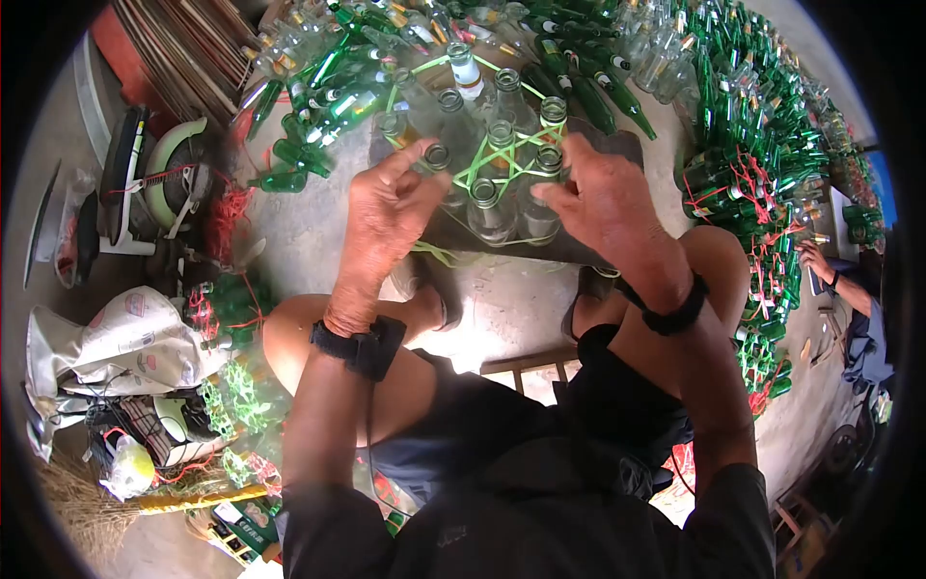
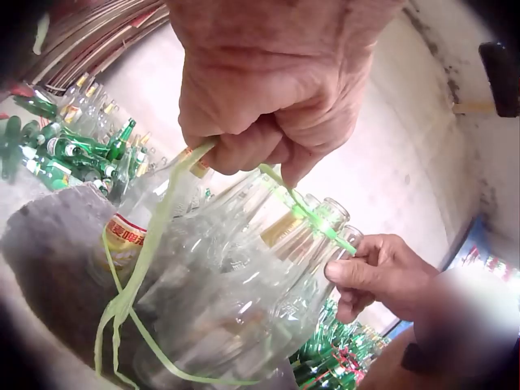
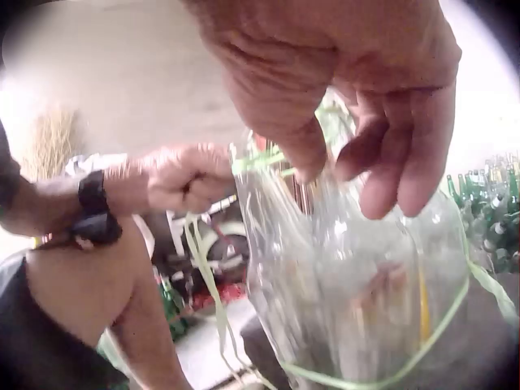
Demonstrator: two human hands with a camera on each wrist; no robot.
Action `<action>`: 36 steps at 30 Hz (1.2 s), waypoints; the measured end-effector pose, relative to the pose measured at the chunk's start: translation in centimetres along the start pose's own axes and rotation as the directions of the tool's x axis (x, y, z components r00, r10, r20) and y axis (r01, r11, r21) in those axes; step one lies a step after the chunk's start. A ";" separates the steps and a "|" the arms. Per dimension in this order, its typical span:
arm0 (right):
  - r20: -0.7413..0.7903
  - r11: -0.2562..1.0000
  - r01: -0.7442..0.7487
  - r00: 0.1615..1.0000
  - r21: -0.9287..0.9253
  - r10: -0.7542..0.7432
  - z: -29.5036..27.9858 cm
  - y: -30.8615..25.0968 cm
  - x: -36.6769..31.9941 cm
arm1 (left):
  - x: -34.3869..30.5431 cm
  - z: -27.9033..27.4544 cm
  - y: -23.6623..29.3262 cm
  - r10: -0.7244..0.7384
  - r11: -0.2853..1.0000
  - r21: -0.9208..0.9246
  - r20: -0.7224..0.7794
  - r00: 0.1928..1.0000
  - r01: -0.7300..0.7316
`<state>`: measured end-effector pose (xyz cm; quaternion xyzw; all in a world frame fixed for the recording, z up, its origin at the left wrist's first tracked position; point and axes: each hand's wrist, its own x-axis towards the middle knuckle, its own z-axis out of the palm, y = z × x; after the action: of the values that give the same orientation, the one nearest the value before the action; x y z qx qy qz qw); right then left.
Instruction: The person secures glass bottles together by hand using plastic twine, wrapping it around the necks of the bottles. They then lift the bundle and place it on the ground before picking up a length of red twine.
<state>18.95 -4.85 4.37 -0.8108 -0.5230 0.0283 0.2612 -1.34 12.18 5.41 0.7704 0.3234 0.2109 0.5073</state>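
Note:
A cluster of clear glass bottles (image 1: 492,220) stands upright, with green plastic strap (image 1: 497,162) criss-crossed between the necks and another band around the bodies. My left hand (image 1: 394,198) is at the cluster's left side, beside a bottle neck. Its curled fingers grip the strap (image 2: 166,211), whose loose tails hang down over the bottles. On the opposite side, my right hand (image 1: 606,198) holds a bottle neck between thumb and fingers, just below the strap. Its other fingers (image 3: 398,171) hang beside the bottles. The fingers hide part of that neck.
The bottles stand on a dark low surface (image 1: 453,232) between the knees. Many green bottles (image 1: 719,96) lie and stand beyond and to the right. Red twine (image 1: 231,222) and a white sack (image 1: 135,338) are on the left. Another person's arm (image 1: 839,280) shows at far right.

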 end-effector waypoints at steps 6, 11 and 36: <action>-0.067 0.999 -0.013 0.998 -0.034 0.011 1.9 -0.3 -0.6 | 0.5 -0.1 -0.4 -0.037 0.998 -0.046 0.046 0.998 0.039; -0.032 0.998 -0.003 0.999 -0.061 0.001 1.5 0.0 -0.2 | 0.6 0.1 -1.5 0.033 0.999 -0.014 0.007 0.999 -0.033; 0.094 0.998 -0.054 0.994 0.041 0.050 -1.4 4.9 4.1 | -2.8 9.1 1.5 0.171 0.985 0.079 -0.282 0.944 -0.154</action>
<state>25.34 -3.47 4.31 -0.8161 -0.5126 0.0841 0.2533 3.02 3.88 3.18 0.7695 0.3350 0.3527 0.4139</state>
